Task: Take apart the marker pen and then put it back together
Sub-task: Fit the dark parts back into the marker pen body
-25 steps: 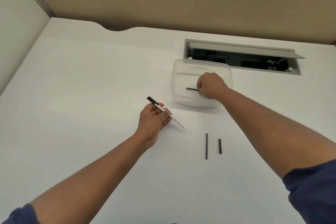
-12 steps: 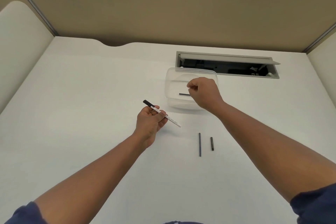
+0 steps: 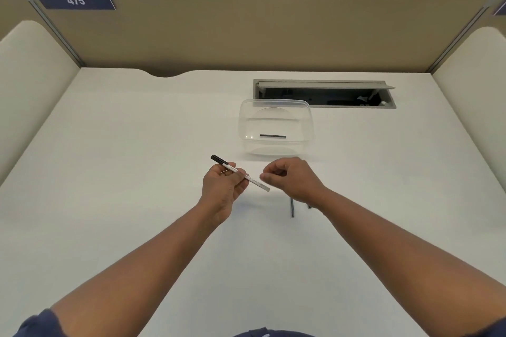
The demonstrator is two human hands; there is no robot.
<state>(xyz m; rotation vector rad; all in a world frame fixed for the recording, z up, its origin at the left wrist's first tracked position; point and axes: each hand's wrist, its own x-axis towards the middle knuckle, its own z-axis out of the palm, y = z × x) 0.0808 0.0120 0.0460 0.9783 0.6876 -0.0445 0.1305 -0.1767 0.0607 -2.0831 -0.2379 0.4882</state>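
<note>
White marker barrel (image 3: 241, 173) in left hand (image 3: 223, 189)

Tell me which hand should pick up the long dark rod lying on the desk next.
The right hand, probably. It holds nothing and hovers just above the long dark rod, while the left hand already holds the white pen barrel.

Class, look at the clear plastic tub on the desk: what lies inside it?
Inside the clear tub lies one thin dark rod, flat along its near side. Nothing else shows in it; the walls are see-through, so nothing is hidden.
</note>
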